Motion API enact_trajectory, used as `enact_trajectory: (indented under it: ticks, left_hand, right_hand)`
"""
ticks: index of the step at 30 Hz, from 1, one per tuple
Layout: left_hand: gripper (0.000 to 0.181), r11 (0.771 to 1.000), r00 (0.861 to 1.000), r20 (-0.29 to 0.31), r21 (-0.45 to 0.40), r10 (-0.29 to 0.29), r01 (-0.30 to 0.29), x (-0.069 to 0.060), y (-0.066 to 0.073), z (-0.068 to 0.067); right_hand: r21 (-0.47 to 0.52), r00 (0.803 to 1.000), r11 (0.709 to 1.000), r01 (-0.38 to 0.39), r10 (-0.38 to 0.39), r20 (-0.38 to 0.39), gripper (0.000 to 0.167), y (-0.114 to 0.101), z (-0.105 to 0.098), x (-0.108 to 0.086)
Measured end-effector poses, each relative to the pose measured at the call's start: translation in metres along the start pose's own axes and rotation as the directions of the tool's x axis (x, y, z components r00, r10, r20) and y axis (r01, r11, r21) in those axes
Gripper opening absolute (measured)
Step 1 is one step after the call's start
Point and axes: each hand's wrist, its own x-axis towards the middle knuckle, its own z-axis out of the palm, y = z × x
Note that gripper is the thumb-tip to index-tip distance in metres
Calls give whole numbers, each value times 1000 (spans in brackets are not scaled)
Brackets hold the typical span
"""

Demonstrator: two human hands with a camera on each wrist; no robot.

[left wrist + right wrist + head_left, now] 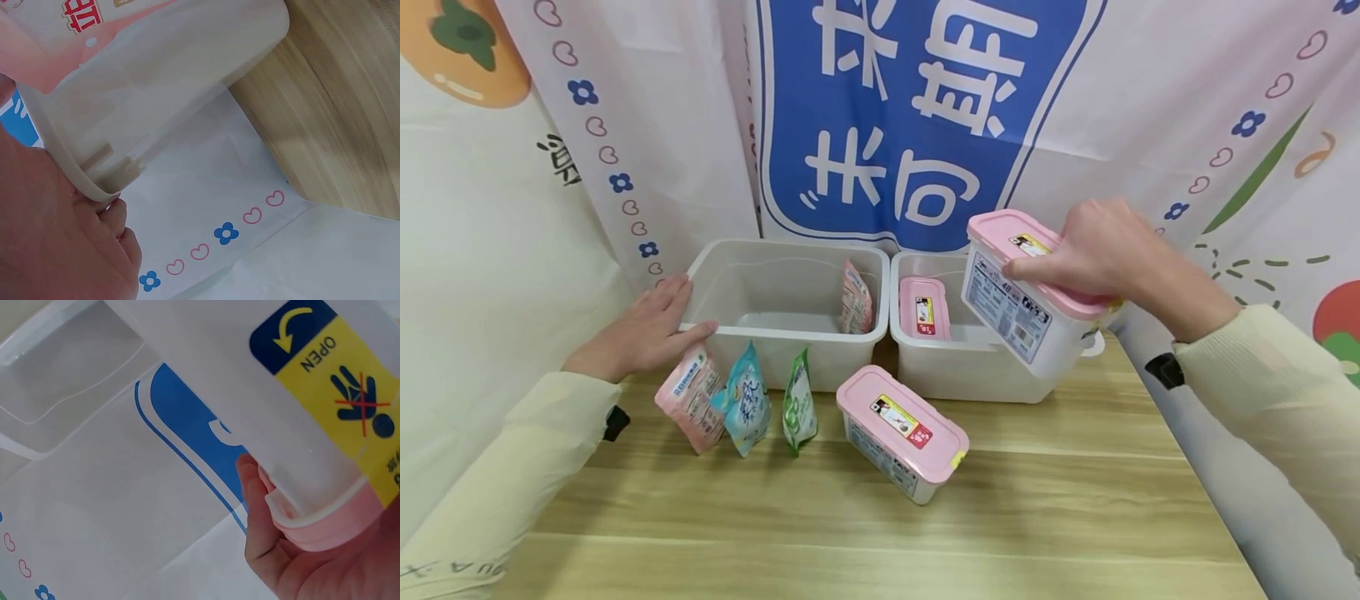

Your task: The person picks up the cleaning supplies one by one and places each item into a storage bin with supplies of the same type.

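My right hand (1101, 250) grips a white plastic box with a pink lid (1011, 304) across its lid. The box is tilted above the right grey bin (973, 367). Over in the right wrist view, the fingers wrap the pink lid edge, and an OPEN label (350, 381) shows on the white side. My left hand (647, 329) holds the left end of the left grey bin (775, 354); its fingers curl under the rim in the left wrist view. A similar pink-lidded box (924, 308) lies inside the right bin, and another (901, 425) stands on the table in front.
Three pouches, pink (692, 400), blue (747, 404) and green (800, 408), stand before the left bin. Inside it, a pink pouch (856, 300) leans at the right wall. A printed cloth (700, 125) hangs close behind the bins on the wooden table (820, 542).
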Motion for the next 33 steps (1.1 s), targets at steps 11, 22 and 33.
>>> enact_trajectory:
  ticks: [11,22,33]
  left_hand:
    - [98,1000,1000,10,1,-13,13,0,0,0]
    - [96,1000,1000,2,-9,-3,3,-2,3,0]
    - [96,1000,1000,-10,-6,-4,4,-1,1,1]
  right_hand:
    - [15,997,997,-82,82,2,85,-1,-6,22]
    - [25,990,990,-138,138,3,82,0,-3,41]
    - [52,973,972,-230,231,-25,81,-1,10,60]
